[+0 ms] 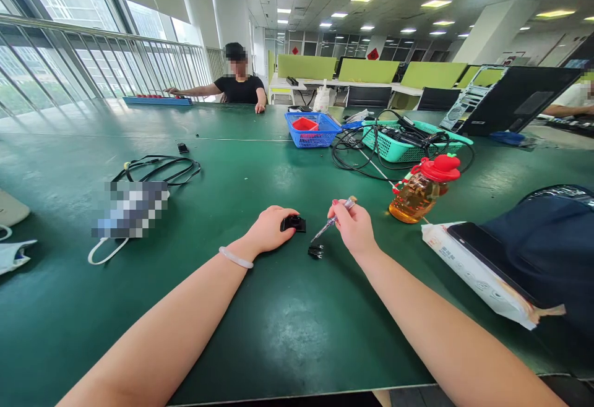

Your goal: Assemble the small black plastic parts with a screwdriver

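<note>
My left hand (273,229) is closed round one end of a small black plastic part (297,224) that lies on the green table (288,333). A thin screwdriver (331,221) with a clear handle is pinched in my right hand (355,227), slanting down to the left. Its tip comes close to a small black piece with metal prongs (316,251), which lies just below. Whether the tip touches that piece I cannot tell.
Rightward stand a bottle with a red lid (424,187) and a tissue pack (477,271) bearing a phone (496,261). Behind are a blue basket (313,138) and a green basket (394,150) of cables. Black cable (160,162) lies left. A person (239,88) sits across.
</note>
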Demonstrator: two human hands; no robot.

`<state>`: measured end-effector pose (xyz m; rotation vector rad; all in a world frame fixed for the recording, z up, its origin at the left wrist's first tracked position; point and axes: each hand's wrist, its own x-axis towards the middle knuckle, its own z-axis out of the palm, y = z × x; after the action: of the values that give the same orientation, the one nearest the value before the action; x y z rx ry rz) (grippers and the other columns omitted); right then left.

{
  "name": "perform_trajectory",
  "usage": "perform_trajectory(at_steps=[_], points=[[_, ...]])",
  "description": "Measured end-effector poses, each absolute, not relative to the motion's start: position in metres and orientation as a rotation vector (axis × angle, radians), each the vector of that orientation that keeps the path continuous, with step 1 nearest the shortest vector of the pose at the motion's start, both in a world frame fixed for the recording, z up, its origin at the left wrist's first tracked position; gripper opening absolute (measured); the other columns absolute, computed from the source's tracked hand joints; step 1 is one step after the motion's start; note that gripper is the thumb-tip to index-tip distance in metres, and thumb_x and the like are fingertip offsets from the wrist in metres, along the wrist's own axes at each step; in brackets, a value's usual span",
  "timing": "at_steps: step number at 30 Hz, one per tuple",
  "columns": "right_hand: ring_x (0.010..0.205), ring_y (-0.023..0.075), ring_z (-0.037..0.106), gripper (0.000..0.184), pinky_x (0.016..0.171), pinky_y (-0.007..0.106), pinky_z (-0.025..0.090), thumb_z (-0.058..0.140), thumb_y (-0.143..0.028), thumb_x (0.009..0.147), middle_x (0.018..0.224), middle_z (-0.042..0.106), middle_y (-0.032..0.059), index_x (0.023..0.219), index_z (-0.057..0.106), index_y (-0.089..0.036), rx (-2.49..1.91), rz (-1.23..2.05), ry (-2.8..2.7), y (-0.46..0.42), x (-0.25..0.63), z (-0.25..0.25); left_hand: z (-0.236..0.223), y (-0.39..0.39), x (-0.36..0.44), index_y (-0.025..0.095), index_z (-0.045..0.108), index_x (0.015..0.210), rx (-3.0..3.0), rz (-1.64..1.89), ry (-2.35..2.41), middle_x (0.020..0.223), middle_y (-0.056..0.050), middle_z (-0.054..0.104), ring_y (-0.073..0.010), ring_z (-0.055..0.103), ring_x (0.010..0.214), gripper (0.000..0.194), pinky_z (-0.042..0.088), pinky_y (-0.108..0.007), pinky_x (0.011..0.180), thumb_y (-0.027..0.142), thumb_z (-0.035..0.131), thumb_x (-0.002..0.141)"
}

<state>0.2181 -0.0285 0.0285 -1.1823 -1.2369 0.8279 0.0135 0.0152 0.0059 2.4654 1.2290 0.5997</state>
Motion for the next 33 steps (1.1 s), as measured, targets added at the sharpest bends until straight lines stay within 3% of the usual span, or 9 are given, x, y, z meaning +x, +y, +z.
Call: perform_trajectory(at_steps=[7,17,21,24,28,31,33], points=[[0.061,0.0172,0.054,0.031,0.061,0.029,0.040,0.051,-0.045,0.089,0.064,0.061,0.0019,0.069,0.063,-0.023,-1.207,0.440,-1.654,-0.039,0.212,0.030,0.005,0.016,0.013,0.025,0.062,0.122,2.474,0.604,1.215,0.119,-0.004,0.069,-0.0262,0.056,0.117,0.043,0.043,-0.043,0.105,0.027,0.064,0.079],[0.063,0.0159,0.054,0.024,0.062,0.027,0.038,0.048,-0.032,0.090,0.070,0.063,0.0012,0.072,0.062,-0.025,-1.212,0.325,-2.029,-0.043,0.208,0.035,0.006,0.018,0.013,0.027,0.063,0.120,2.447,0.585,1.216,0.118,-0.003,0.070,-0.0256,0.058,0.113,0.042,0.045,-0.041,0.102,0.030,0.068,0.079],[0.059,0.0149,0.054,0.027,0.061,0.028,0.041,0.053,-0.042,0.089,0.066,0.061,0.0009,0.073,0.064,-0.023,-1.240,0.493,-1.644,-0.033,0.215,0.028,0.008,0.017,0.013,0.027,0.063,0.120,2.442,0.566,1.225,0.116,-0.003,0.070,-0.0264,0.058,0.112,0.044,0.045,-0.042,0.102,0.030,0.071,0.077],[0.047,0.0127,0.050,0.039,0.054,0.027,0.042,0.058,-0.059,0.082,0.054,0.052,-0.0028,0.072,0.063,-0.022,-1.254,0.837,-1.246,-0.016,0.222,0.016,0.008,0.017,0.012,0.028,0.063,0.121,2.425,0.551,1.218,0.116,-0.003,0.070,-0.0264,0.058,0.112,0.045,0.045,-0.042,0.101,0.030,0.072,0.077],[0.045,0.0121,0.049,0.044,0.050,0.027,0.041,0.061,-0.065,0.076,0.052,0.050,-0.0038,0.072,0.063,-0.021,-1.248,1.001,-1.194,-0.006,0.226,0.008,0.009,0.018,0.012,0.029,0.063,0.121,2.406,0.539,1.227,0.115,-0.005,0.070,-0.0259,0.058,0.112,0.045,0.045,-0.042,0.100,0.032,0.073,0.076],[0.050,0.0147,0.052,0.038,0.054,0.029,0.042,0.059,-0.059,0.081,0.057,0.056,-0.0011,0.074,0.065,-0.023,-1.292,0.797,-1.440,-0.016,0.222,0.016,0.008,0.018,0.013,0.029,0.063,0.121,2.412,0.528,1.235,0.114,-0.005,0.070,-0.0262,0.058,0.111,0.046,0.046,-0.042,0.099,0.033,0.073,0.076],[0.062,0.0186,0.056,0.031,0.065,0.032,0.043,0.058,-0.051,0.084,0.067,0.064,0.0027,0.070,0.065,-0.024,-1.281,0.512,-1.621,-0.026,0.220,0.025,0.007,0.018,0.013,0.030,0.063,0.122,2.421,0.530,1.240,0.111,-0.004,0.071,-0.0264,0.058,0.109,0.047,0.046,-0.042,0.097,0.034,0.073,0.076]])
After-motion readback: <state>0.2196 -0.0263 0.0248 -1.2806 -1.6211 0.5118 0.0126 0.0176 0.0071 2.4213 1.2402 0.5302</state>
